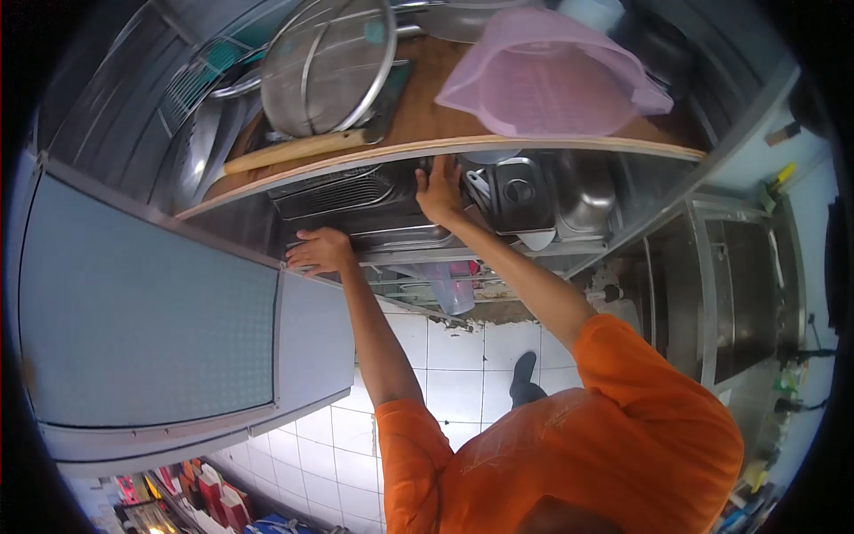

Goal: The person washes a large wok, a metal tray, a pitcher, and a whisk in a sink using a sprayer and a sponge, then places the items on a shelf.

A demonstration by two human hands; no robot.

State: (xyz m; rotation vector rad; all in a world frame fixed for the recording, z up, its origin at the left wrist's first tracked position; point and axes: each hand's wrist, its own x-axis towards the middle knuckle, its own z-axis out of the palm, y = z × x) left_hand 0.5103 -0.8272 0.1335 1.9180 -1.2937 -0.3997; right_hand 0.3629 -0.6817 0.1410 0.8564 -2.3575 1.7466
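Note:
Before me is a metal cabinet with its middle shelf holding several stainless steel trays (400, 237). My left hand (320, 252) lies at the shelf's left front corner, fingers spread, near the trays' left end. My right hand (440, 193) reaches in over the trays' right end, its fingers apart and their tips close under the wooden upper shelf (413, 100). Whether the right fingertips touch a tray is hard to tell. A wire rack (340, 193) lies on the trays between my hands. Right of my right hand are a steel pan lid (519, 191) and a deep steel food pan (587, 193).
The upper shelf carries a round mesh strainer (327, 73), a wooden rolling pin (293, 150) and a pink plastic jug (547, 87). A cabinet door (147, 300) stands open at left. Below, a lower rack holds a clear plastic cup (454, 287). White floor tiles (454, 394) lie underfoot.

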